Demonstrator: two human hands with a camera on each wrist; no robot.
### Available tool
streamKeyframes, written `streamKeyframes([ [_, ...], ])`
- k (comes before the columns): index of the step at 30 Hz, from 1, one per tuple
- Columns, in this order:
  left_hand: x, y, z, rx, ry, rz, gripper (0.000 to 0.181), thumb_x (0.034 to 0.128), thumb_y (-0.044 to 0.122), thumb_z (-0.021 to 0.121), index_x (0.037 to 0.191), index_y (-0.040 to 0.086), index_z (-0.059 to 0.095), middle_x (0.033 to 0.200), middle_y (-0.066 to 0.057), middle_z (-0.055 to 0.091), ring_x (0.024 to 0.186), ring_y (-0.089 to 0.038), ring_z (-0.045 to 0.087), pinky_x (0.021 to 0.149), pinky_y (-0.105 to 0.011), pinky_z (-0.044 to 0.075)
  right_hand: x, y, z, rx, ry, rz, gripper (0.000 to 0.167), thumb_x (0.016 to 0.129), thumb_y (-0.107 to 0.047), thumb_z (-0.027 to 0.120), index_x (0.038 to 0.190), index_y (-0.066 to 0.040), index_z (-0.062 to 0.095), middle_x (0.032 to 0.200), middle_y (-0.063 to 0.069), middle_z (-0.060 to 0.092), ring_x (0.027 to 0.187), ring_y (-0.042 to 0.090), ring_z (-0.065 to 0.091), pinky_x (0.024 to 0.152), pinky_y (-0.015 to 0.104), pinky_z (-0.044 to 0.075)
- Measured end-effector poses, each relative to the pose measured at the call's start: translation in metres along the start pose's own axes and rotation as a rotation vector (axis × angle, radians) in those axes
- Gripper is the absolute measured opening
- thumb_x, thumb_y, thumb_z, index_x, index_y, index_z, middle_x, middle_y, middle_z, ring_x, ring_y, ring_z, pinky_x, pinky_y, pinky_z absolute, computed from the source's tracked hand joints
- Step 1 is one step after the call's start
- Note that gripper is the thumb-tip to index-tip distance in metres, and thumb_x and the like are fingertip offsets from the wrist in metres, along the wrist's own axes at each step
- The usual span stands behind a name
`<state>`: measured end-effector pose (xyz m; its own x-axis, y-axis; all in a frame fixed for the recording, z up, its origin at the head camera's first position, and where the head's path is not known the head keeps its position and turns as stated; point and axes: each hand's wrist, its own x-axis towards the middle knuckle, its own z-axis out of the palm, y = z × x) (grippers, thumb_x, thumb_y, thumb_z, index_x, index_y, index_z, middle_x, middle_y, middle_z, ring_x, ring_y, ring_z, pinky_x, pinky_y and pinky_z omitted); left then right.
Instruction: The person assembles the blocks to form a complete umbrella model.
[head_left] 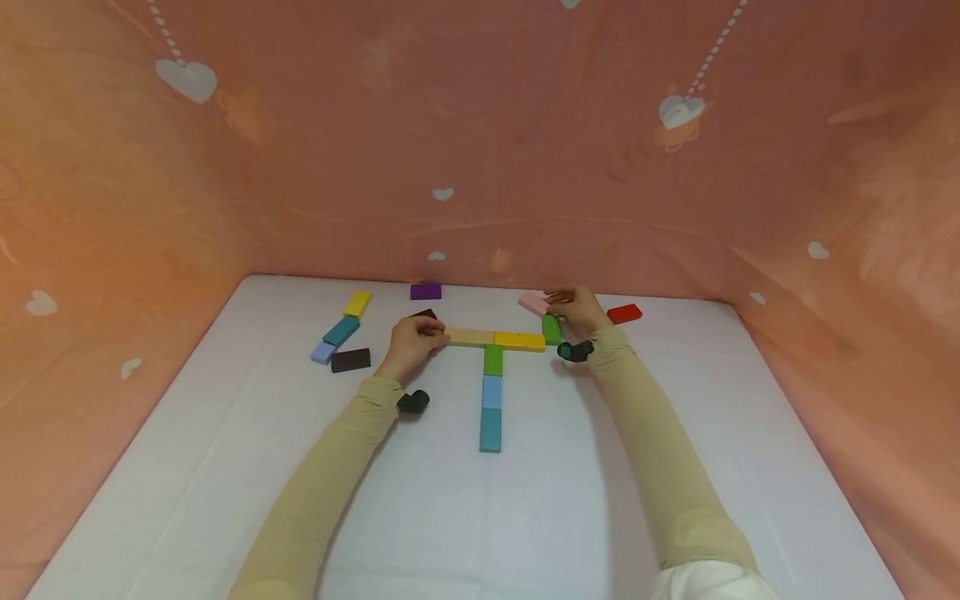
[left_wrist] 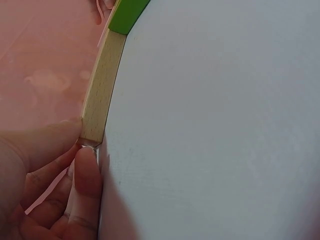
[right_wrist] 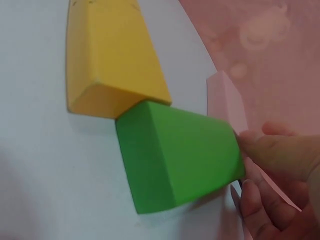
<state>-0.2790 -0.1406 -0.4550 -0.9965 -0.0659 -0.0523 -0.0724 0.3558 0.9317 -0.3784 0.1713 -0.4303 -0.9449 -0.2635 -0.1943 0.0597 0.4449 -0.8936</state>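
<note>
A plain wooden block (head_left: 470, 337) lies end to end with an orange-yellow block (head_left: 519, 341). My left hand (head_left: 411, 342) has its thumb and index finger (left_wrist: 87, 172) bent at the wooden block's left end, touching it. My right hand (head_left: 583, 310) holds the far end of a green block (right_wrist: 192, 155) between thumb and fingers; this block touches the orange-yellow block's right end at an angle. A pink block (head_left: 533, 304) sits just beyond, close to the right fingertips. Below the row runs a column of a second green block (head_left: 492, 360), a light blue block (head_left: 492, 391) and a teal block (head_left: 491, 429).
At the left lie a yellow block (head_left: 357, 304), another teal block (head_left: 342, 332), a periwinkle block (head_left: 324, 352) and a dark block (head_left: 351, 360). A purple block (head_left: 426, 292) is at the back, a red block (head_left: 624, 313) right of my right hand. Another dark block (head_left: 425, 314) is partly hidden.
</note>
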Motion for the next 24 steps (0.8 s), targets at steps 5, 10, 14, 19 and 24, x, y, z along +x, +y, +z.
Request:
streamKeyframes([
  [5, 0.001, -0.001, 0.001, 0.003, 0.001, 0.012, 0.021, 0.0848, 0.008, 0.072, 0.103, 0.0, 0.068, 0.092, -0.012, 0.065, 0.074, -0.016, 0.058, 0.062, -0.019, 0.05, -0.002, -0.001, -0.003, -0.002, 0.016, -0.004, 0.032, 0.095, -0.006, 0.058, 0.127, -0.003, 0.056, 0.12, 0.016, 0.058, 0.11, 0.031, 0.052, 0.098, 0.039, 0.044],
  [10, 0.001, -0.001, 0.001, 0.001, -0.005, 0.013, 0.021, 0.0853, 0.008, 0.071, 0.104, 0.0, 0.068, 0.093, -0.012, 0.065, 0.076, -0.017, 0.058, 0.063, -0.02, 0.051, -0.008, -0.005, -0.018, -0.002, 0.059, -0.047, 0.035, 0.097, -0.013, 0.057, 0.129, 0.001, 0.054, 0.122, 0.019, 0.056, 0.11, 0.033, 0.052, 0.097, 0.043, 0.044],
  [14, 0.0, 0.0, 0.0, 0.001, -0.003, 0.017, 0.02, 0.0853, 0.008, 0.072, 0.103, 0.0, 0.068, 0.093, -0.012, 0.065, 0.076, -0.018, 0.057, 0.063, -0.021, 0.051, -0.021, -0.016, -0.04, -0.039, 0.081, -0.124, 0.04, 0.097, -0.012, 0.057, 0.131, 0.008, 0.051, 0.129, 0.026, 0.052, 0.115, 0.036, 0.05, 0.099, 0.046, 0.042],
  [19, 0.0, 0.0, -0.001, 0.007, -0.003, 0.028, 0.02, 0.0854, 0.008, 0.071, 0.103, -0.001, 0.068, 0.092, -0.012, 0.065, 0.076, -0.017, 0.057, 0.063, -0.019, 0.05, -0.045, -0.024, -0.065, -0.048, 0.091, -0.13, 0.047, 0.098, -0.015, 0.053, 0.134, 0.013, 0.043, 0.136, 0.032, 0.043, 0.121, 0.042, 0.043, 0.103, 0.052, 0.036],
  [24, -0.002, 0.0, -0.001, 0.004, -0.008, 0.028, 0.021, 0.0852, 0.008, 0.071, 0.103, -0.002, 0.068, 0.092, -0.013, 0.064, 0.075, -0.016, 0.057, 0.063, -0.019, 0.05, -0.05, -0.008, -0.089, -0.034, 0.111, -0.103, 0.049, 0.097, -0.011, 0.053, 0.139, 0.01, 0.039, 0.137, 0.032, 0.041, 0.123, 0.041, 0.041, 0.105, 0.052, 0.033],
])
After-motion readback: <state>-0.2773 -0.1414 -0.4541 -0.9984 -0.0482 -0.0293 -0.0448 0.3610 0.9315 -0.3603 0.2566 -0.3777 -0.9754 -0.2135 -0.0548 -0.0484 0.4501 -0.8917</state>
